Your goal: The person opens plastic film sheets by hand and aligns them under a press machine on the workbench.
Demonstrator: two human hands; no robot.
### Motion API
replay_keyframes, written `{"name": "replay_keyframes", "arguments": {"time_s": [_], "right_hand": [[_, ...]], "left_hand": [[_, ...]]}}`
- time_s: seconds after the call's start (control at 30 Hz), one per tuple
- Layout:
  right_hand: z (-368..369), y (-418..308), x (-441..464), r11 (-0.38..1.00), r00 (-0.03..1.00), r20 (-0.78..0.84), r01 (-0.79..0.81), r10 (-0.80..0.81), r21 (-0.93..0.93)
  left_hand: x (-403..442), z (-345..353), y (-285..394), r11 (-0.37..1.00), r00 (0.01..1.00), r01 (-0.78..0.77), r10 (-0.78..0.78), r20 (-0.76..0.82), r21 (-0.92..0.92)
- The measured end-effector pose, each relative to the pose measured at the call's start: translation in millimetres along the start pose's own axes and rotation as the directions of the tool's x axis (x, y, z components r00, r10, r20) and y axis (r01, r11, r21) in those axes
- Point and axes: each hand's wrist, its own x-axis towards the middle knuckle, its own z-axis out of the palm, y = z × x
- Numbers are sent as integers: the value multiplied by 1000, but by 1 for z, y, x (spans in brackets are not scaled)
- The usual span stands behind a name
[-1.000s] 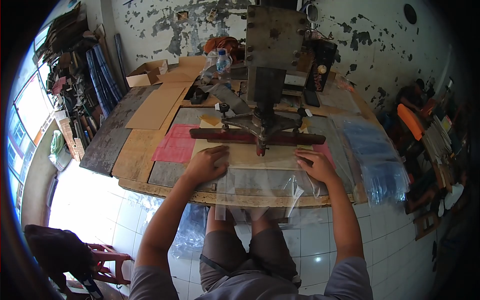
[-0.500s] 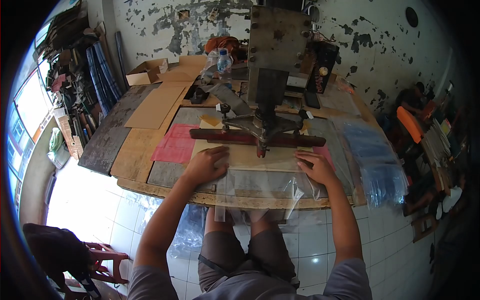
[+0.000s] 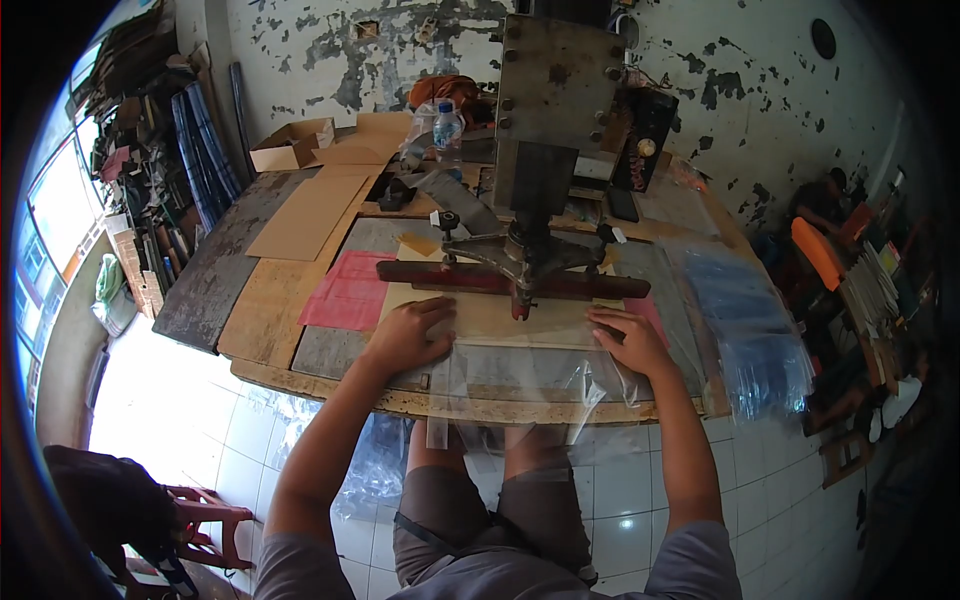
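Note:
My left hand [image 3: 408,338] lies on the left part of a clear plastic sheet [image 3: 500,385], its fingers stretched out and its thumb apart. At the sheet's right side, my right hand [image 3: 632,338] rests with fingers extended towards the middle. The sheet hangs over the table's front edge above my knees. Just beyond my fingertips runs the long dark-red bar [image 3: 440,272] of a heat-press-like machine [image 3: 540,180]. Under the bar lies a pale yellowish board [image 3: 510,318], with pink sheet material [image 3: 345,290] showing at the left. Whether the bar touches the plastic I cannot tell.
Stacked clear plastic sleeves [image 3: 745,330] hang over the table's right edge. Brown cardboard [image 3: 310,215], an open box [image 3: 292,145] and a water bottle [image 3: 447,130] stand at the back left. A phone [image 3: 622,205] lies behind the bar. Another person [image 3: 825,200] sits far right.
The view has shifted very slightly. Both hands, the plastic sheet and the bar keep their places.

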Motion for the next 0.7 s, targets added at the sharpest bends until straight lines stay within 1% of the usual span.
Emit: {"name": "replay_keyframes", "arguments": {"time_s": [0.13, 0.23, 0.43, 0.53, 0.63, 0.7], "right_hand": [[1, 1, 1, 1000, 1000, -2, 23, -23, -2], [1, 1, 1, 1000, 1000, 8, 8, -8, 16], [0, 0, 2, 1000, 1000, 11, 9, -9, 12], [0, -1, 1, 1000, 1000, 17, -18, 18, 13], [0, -2, 1, 1000, 1000, 12, -18, 18, 21], [-1, -2, 0, 1000, 1000, 15, -15, 14, 16]], "left_hand": [[1, -2, 1, 1000, 1000, -1, 2, 12, -19], [0, -1, 0, 1000, 1000, -14, 14, -9, -13], [0, -2, 3, 1000, 1000, 7, -7, 7, -10], [0, -4, 5, 1000, 1000, 24, -24, 15, -16], [0, 0, 0, 1000, 1000, -21, 21, -11, 3], [-1, 1, 0, 1000, 1000, -1, 1, 7, -13]]}}
